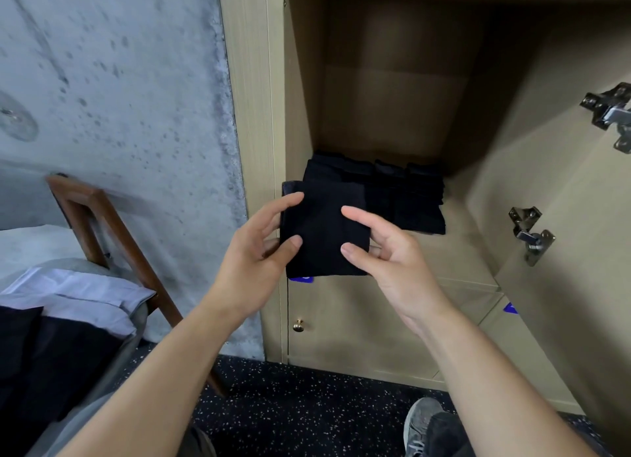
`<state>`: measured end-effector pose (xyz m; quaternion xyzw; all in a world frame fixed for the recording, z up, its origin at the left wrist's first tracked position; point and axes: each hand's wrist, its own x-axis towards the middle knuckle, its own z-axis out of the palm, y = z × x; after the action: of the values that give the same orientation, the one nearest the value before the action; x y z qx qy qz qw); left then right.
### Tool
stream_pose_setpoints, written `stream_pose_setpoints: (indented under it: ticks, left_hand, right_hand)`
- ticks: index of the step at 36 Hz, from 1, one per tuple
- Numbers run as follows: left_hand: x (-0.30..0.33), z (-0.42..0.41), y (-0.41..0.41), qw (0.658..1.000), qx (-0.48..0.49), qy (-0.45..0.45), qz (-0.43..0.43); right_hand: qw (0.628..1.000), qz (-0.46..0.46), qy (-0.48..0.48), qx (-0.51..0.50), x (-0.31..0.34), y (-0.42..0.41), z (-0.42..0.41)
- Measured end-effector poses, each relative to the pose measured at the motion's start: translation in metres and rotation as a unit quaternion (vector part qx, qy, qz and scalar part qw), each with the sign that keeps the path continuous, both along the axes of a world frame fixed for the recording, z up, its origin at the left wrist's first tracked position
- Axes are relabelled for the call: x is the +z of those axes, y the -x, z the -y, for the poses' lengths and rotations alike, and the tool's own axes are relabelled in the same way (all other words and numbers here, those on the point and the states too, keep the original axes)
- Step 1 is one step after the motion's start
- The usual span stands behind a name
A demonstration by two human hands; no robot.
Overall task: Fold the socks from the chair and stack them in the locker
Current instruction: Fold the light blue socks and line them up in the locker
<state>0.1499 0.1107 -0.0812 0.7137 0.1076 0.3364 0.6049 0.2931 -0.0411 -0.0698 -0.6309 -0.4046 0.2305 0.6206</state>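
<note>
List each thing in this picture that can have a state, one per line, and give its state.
Folded sock: folded flat, held by both hands in front of the shelf.
Left hand: grips the sock's left edge.
Right hand: grips the sock's right edge.
Sock stack: folded, lying on the locker shelf.
Locker: open.
Lower locker door: closed.

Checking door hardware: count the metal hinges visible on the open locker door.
2: one hinge at the upper right edge, partly cut off; another hinge lower on the door. More may lie outside view.
</note>
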Motion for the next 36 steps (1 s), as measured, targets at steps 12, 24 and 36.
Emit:
stream_pose_setpoints:
  ticks: [12, 24, 36]
  left_hand:
    - [-0.0006, 0.0089, -0.0011, 0.997, -0.056, 0.008, -0.051]
    - [-0.0018, 0.0071, -0.0008, 0.999, -0.03, 0.0, -0.029]
    - [-0.0031, 0.002, 0.0003, 0.998, 0.023, -0.047, -0.045]
  right_hand:
    - [1.0, -0.001, -0.005, -0.026, -0.009, -0.0066, -0.0044]
    - [0.999, 0.047, 0.014, -0.021, -0.0073, -0.0064, -0.0016]
    - [0.998, 0.06, 0.016, -0.01, -0.0071, -0.0035, -0.0011]
